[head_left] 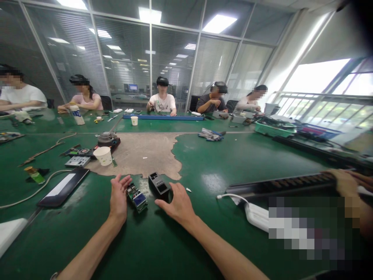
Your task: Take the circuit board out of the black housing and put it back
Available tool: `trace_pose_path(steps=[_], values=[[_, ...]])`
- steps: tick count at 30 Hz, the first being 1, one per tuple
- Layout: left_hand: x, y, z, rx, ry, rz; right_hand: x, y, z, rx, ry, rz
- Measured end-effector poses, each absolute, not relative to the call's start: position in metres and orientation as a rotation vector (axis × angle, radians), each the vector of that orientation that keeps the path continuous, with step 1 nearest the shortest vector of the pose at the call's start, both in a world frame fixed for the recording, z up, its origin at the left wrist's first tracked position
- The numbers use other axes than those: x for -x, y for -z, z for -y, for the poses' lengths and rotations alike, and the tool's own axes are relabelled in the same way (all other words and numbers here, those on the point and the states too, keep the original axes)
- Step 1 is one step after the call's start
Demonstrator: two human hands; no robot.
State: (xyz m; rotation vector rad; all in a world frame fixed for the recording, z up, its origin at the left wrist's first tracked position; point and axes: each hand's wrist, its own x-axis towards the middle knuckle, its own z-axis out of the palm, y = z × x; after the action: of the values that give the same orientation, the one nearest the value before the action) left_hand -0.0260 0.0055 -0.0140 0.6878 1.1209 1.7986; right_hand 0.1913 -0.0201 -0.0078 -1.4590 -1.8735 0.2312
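Note:
My left hand (119,199) has its fingers stretched out beside a small circuit board (137,198) with a blue display, which lies on the green table. The fingertips are close to the board's far edge; whether they touch it I cannot tell. Just right of the board is a black plastic case (159,185) with rectangular cut-outs and small buttons on its face. Around the near right end of this case, my right hand (180,205) curls with thumb and fingers on either side. Board and case are apart from each other.
A dark tablet-like panel (64,187), a paper cup (103,156) and loose electronic parts (78,160) lie left. A glove (210,134) lies farther back. At right, another person's hand (345,182) is at a long black part (279,184) near a white cabled device (256,216). Several people sit opposite.

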Motion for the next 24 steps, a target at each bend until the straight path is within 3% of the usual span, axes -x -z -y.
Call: trace_pose_path(steps=[24], values=[[0.025, 0.012, 0.0, -0.675, -1.779, -1.046, -0.147, -0.032, 0.04, 1.165, -0.555, 1.766]])
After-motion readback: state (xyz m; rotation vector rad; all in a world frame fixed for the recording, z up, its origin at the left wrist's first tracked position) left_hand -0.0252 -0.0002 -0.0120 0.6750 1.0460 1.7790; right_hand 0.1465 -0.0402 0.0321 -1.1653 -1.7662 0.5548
